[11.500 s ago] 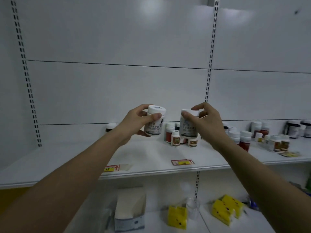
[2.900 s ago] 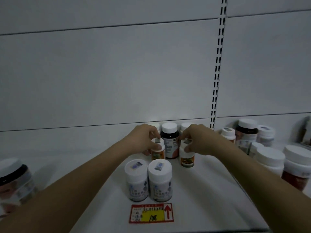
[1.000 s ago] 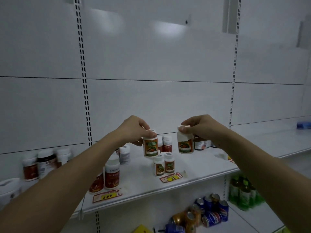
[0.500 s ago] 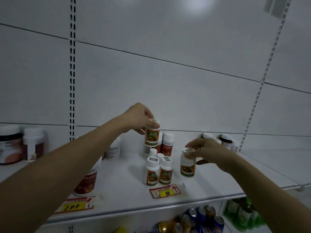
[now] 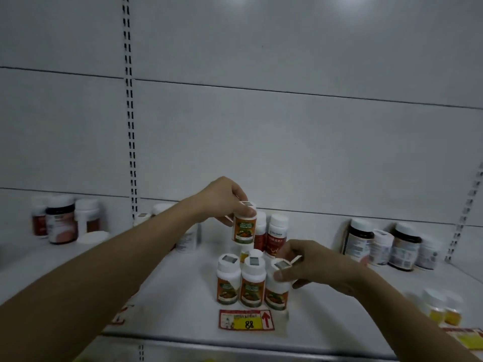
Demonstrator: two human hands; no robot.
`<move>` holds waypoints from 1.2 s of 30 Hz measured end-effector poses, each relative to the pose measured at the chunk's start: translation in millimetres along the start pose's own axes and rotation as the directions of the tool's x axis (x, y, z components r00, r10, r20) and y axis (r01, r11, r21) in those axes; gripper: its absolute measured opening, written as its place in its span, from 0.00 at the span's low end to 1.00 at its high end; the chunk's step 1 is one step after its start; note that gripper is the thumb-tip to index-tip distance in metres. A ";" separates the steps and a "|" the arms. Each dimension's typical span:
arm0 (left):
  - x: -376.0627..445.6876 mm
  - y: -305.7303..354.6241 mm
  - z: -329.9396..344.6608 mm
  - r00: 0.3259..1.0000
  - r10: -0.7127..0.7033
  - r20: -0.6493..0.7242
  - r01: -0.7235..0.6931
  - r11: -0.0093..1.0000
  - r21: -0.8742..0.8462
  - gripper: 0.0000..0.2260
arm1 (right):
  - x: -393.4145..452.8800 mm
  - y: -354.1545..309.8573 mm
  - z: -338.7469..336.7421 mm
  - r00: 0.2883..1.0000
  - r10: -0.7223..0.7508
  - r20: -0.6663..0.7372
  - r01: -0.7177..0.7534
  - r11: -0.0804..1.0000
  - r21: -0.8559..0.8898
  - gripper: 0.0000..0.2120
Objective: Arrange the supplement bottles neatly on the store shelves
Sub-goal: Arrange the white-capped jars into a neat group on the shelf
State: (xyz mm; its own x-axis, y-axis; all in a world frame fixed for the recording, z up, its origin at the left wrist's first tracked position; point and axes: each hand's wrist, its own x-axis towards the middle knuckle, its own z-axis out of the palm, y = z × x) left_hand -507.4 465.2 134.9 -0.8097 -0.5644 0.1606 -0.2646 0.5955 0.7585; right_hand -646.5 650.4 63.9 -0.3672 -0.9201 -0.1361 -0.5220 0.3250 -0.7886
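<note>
Left hand [image 5: 222,198] is pinching a bottle [image 5: 244,228] by its cap, holding it above the shelf [image 5: 162,304], far of the row. Right hand [image 5: 311,265] is gripping the row's right bottle [image 5: 277,288] at the cap (standing near the price tag [image 5: 247,320]). Probably light, rigid, smooth plastic; gripping the cap or shoulder looks safest.

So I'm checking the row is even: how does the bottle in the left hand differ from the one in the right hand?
The left hand holds its orange-label bottle raised above the shelf; the right hand holds its bottle low, at the end of the front row. The left bottle looks upright, the right one slightly tilted. Both share white caps and orange labels.
</note>
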 end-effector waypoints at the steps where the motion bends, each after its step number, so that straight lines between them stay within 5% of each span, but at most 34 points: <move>1: -2.5 -0.9 3.3 1.000 -0.025 -0.011 0.025 1.000 0.004 0.14 | 0.8 3.7 -2.1 0.999 -0.014 0.041 0.014 1.000 0.000 0.18; 3: -8.2 -3.8 8.8 0.996 -0.074 -0.041 0.074 0.997 0.001 0.13 | 3.3 12.3 -5.5 0.996 -0.043 0.074 0.040 0.998 0.048 0.16; 5: -14.0 -8.4 11.9 0.991 -0.113 -0.077 0.113 0.994 -0.008 0.13 | 10.4 24.1 -6.6 0.997 -0.070 -0.041 0.075 0.991 0.115 0.15; 9: -26.2 -20.2 15.2 0.972 -0.180 -0.153 0.175 0.984 -0.043 0.13 | 29.8 67.3 6.7 0.945 -0.097 -0.312 0.017 0.968 -0.249 0.16; 13: -30.8 -29.8 17.6 0.959 -0.225 -0.172 0.213 0.973 -0.086 0.13 | 32.8 92.6 26.7 0.941 -0.108 -0.321 -0.034 0.913 -0.407 0.20; 29: -9.3 -46.7 25.3 0.943 -0.305 0.129 0.304 0.952 0.033 0.14 | 41.9 100.8 23.7 0.915 -0.163 -0.369 -0.006 0.908 -0.419 0.16; 36: -13.3 -53.5 21.5 0.955 -0.260 0.144 0.258 0.966 0.031 0.11 | 47.7 103.9 23.7 0.913 -0.164 -0.373 -0.011 0.906 -0.424 0.15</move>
State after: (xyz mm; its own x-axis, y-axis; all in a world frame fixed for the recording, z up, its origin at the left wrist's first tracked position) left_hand -493.8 453.0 78.6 -0.7801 -0.6109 -0.1349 -0.4806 0.4471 0.7544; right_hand -700.0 635.1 -38.8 -0.5371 -0.8120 0.2283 -0.7952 0.3971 -0.4583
